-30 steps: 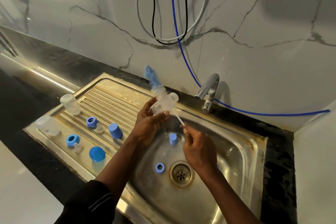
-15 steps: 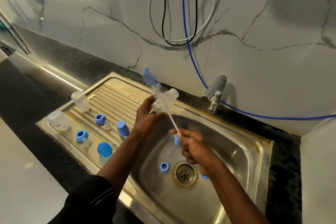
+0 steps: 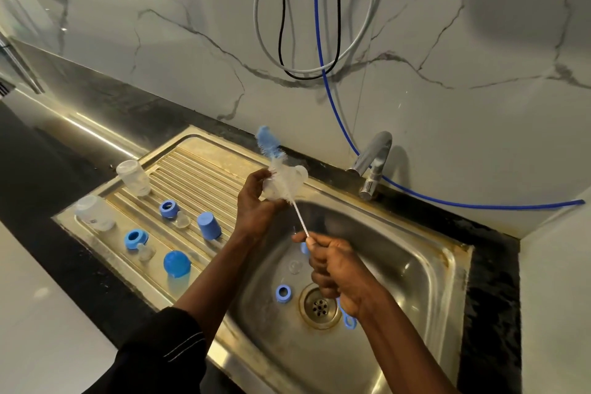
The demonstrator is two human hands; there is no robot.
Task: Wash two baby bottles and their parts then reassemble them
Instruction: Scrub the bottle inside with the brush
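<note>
My left hand (image 3: 256,201) grips a clear baby bottle (image 3: 292,181) above the sink's left rim. A bottle brush (image 3: 268,144) with a blue tip and white bristles lies against the bottle, its blue tip poking out past it. My right hand (image 3: 335,269) holds the brush's thin white handle over the basin. On the drainboard stand two clear bottles (image 3: 133,177) (image 3: 94,213), two blue rings (image 3: 168,208) (image 3: 136,239), two clear teats (image 3: 182,221) (image 3: 145,252), a blue cap (image 3: 208,225) and a blue dome cap (image 3: 176,263).
In the steel sink (image 3: 415,265) lie a blue ring (image 3: 283,293), a clear teat (image 3: 293,266) and a blue part partly behind my right hand, near the drain (image 3: 319,305). A chrome tap (image 3: 372,163) stands at the back. A blue hose (image 3: 332,99) and cables hang on the marble wall.
My right hand has drawn the brush handle back and down toward the basin, so less of the brush pokes past the bottle. The view has shifted right and closer.
</note>
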